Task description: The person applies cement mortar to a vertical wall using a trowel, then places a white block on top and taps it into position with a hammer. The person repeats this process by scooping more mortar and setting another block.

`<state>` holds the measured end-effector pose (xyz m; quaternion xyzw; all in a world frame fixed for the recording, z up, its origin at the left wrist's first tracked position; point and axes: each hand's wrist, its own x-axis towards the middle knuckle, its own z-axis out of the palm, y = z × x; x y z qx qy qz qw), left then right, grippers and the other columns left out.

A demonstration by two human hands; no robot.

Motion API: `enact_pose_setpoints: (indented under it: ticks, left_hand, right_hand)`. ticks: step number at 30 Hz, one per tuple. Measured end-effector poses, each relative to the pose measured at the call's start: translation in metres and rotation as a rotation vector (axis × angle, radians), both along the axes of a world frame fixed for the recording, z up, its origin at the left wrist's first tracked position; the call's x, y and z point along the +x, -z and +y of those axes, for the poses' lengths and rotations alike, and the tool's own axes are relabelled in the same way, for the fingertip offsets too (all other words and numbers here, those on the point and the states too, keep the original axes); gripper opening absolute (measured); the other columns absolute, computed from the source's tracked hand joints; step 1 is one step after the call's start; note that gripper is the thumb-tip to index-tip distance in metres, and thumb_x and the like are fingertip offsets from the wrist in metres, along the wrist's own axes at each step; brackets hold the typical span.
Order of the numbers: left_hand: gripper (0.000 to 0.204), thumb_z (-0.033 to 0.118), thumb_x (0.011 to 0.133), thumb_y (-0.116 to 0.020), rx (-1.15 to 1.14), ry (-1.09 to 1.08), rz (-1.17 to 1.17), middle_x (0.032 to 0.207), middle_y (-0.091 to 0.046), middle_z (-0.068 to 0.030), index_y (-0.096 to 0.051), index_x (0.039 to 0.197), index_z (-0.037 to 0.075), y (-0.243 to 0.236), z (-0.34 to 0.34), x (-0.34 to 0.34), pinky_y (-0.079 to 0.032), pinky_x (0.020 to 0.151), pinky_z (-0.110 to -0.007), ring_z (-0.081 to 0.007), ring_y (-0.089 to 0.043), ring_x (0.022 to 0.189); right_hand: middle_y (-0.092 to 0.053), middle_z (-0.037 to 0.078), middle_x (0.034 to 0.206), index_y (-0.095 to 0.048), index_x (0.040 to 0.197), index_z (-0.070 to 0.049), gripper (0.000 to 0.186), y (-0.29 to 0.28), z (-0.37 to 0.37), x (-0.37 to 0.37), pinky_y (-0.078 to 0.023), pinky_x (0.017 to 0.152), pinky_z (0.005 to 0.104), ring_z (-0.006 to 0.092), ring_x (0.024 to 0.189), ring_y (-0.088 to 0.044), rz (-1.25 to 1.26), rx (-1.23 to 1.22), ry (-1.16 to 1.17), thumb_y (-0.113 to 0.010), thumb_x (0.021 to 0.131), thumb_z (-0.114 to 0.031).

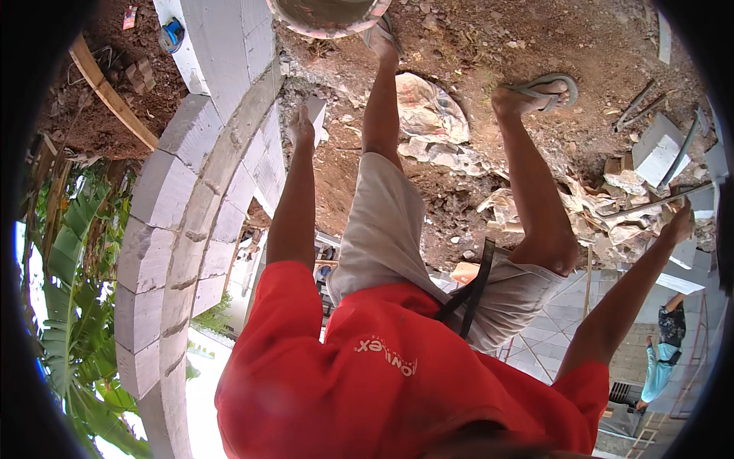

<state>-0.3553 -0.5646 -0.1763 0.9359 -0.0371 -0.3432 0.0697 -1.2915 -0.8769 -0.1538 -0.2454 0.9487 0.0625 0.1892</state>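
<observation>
My left arm reaches up beside a pale block wall [222, 57]. At its end my left hand [301, 126] is closed, the thumb sticking up, against a flat grey block piece [318, 115]; most of its fingers are hidden. Far out to the right, my right hand [679, 223] has its fingers stretched out, close to a long thin rod [650, 205] among debris. I see nothing in that hand. A round bucket [329, 29] of grey wet mix stands by my left sandalled foot [382, 40]. My right foot [550, 90] is planted apart on bare soil.
A blue tape measure [172, 35] lies on the wall, which curves down the left side. Crumpled sacks [432, 107] lie between my feet. Broken blocks [661, 149] and scraps litter the right. A person in light blue [659, 367] is at the lower right, near scaffolding.
</observation>
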Motion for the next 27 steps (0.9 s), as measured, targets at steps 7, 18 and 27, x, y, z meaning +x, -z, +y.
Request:
enact_pose_setpoints:
  ticks: [7, 18, 27]
  left_hand:
    - [0.042, 0.032, 0.1, -0.072, 0.052, -0.058, 0.201, 0.103, -0.075, -0.0074, -0.074, 0.122, -0.004, 0.048, 0.013, -0.029, -0.05, 0.088, -0.031, -0.0154, -0.065, 0.096]
    - [0.036, 0.038, 0.091, -0.079, 0.269, 0.141, 0.235, 0.071, -0.062, -0.0023, -0.074, 0.082, 0.003, 0.031, 0.042, -0.066, -0.043, 0.064, -0.037, -0.015, -0.054, 0.068]
    - [0.046, 0.046, 0.087, -0.083, 0.396, 0.104, 0.081, 0.069, -0.066, -0.0088, -0.074, 0.076, 0.002, -0.076, 0.058, -0.064, -0.048, 0.065, -0.043, -0.0189, -0.058, 0.065]
  right_hand:
    - [-0.07, 0.01, 0.105, -0.074, 0.126, -0.007, 0.063, 0.079, -0.017, -0.094, -0.051, 0.087, 0.0371, 0.0192, 0.099, -0.065, -0.181, 0.376, -0.36, -0.075, 0.086, -0.055]
    - [-0.057, 0.001, 0.073, -0.069, 0.09, -0.008, 0.021, 0.112, -0.031, -0.089, -0.043, 0.053, 0.0304, 0.014, 0.06, -0.056, -0.343, -0.039, 0.316, -0.071, 0.09, -0.029]
    - [-0.043, -0.002, 0.064, -0.049, 0.076, -0.012, 0.017, -0.04, -0.03, 0.298, -0.032, 0.045, 0.0328, 0.0128, 0.049, -0.04, -0.356, -0.68, 0.497, -0.061, 0.087, -0.017]
